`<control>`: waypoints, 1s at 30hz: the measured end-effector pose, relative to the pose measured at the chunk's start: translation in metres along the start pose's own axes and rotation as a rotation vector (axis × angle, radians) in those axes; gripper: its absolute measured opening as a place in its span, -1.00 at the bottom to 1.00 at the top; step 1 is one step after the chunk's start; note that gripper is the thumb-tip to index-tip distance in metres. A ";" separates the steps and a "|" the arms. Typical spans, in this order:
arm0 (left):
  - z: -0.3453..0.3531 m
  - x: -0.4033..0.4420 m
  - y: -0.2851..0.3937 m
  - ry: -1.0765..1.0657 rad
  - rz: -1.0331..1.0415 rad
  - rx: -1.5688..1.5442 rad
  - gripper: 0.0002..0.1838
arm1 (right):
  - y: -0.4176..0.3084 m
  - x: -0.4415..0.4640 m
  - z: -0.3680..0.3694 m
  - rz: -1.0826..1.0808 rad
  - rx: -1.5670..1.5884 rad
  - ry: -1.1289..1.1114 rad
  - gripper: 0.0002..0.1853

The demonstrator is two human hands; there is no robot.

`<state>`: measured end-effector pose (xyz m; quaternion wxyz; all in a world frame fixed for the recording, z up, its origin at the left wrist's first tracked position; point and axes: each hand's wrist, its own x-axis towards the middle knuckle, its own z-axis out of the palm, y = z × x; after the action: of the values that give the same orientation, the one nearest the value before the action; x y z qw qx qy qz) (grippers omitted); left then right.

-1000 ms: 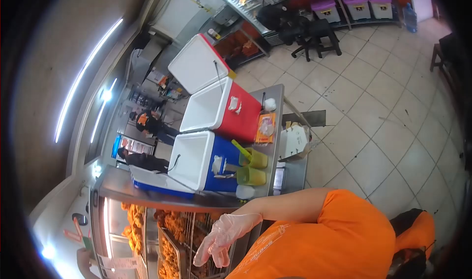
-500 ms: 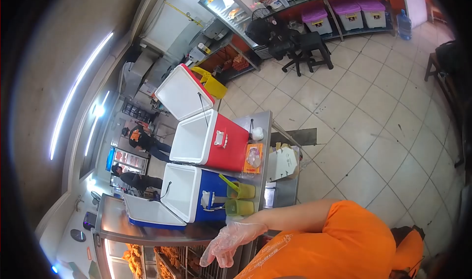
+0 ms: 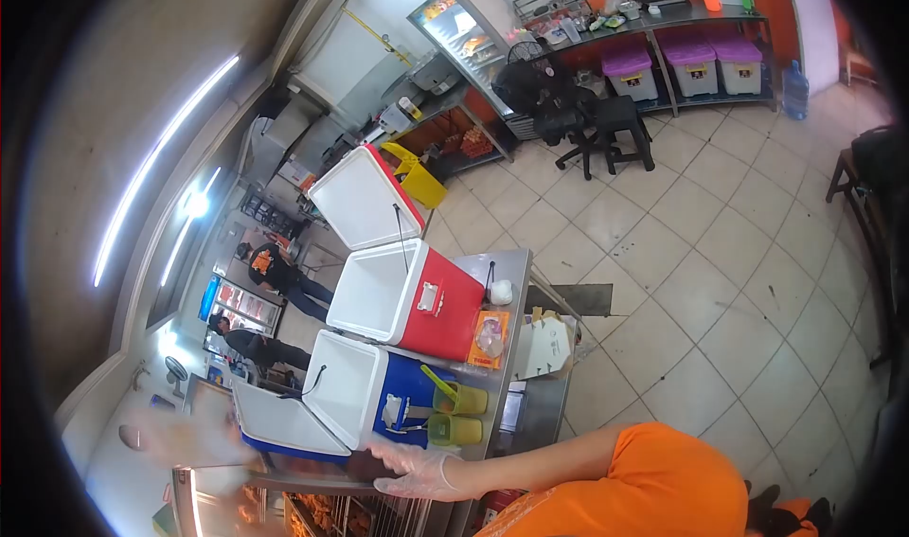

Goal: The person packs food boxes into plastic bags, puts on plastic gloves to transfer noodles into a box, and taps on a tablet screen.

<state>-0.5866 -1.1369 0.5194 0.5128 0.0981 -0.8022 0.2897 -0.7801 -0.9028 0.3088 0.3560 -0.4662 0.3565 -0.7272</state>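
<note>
The fingers (image 3: 390,455) of the right hand (image 3: 417,472) are loosely spread in a clear glove, beside the open blue cooler (image 3: 396,385); contact cannot be told. The forearm reaches out nearly straight from an orange sleeve (image 3: 672,471). Golden fried food (image 3: 320,511) sits in the warmer (image 3: 303,481). A green-handled tool (image 3: 436,383) stands in one yellowish cup (image 3: 471,400). Beyond, the red cooler (image 3: 453,295) stands open. A pale blur (image 3: 185,440) is too smeared to identify as the left hand.
</note>
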 end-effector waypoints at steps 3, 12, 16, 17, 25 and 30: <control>0.019 -0.051 0.196 -0.438 0.235 -0.251 -0.80 | 0.001 -0.007 -0.005 -0.093 -0.371 0.348 -0.11; 0.049 -0.176 0.257 -0.715 0.029 -0.578 -0.70 | 0.083 -0.009 -0.034 0.417 0.162 0.624 -0.58; 0.045 -0.181 0.238 -0.421 -0.498 -0.450 -0.47 | 0.118 -0.008 -0.030 0.211 -0.079 0.585 -0.66; 0.043 -0.175 0.230 -0.472 -0.849 -0.579 -0.46 | 0.137 -0.006 -0.020 0.221 -0.092 0.522 -0.71; -0.043 -0.291 0.217 0.038 -2.252 -0.972 -0.60 | 0.126 -0.001 0.075 0.306 -0.291 -0.240 -0.69; -0.151 -0.331 0.235 0.533 -2.166 -0.406 -0.69 | 0.149 0.019 0.160 0.509 -0.291 -0.723 -0.66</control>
<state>-0.4272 -0.9067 0.1888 0.6546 0.5910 -0.1927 -0.4302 -0.6089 -1.0221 0.2402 0.5555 -0.6325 0.4109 -0.3501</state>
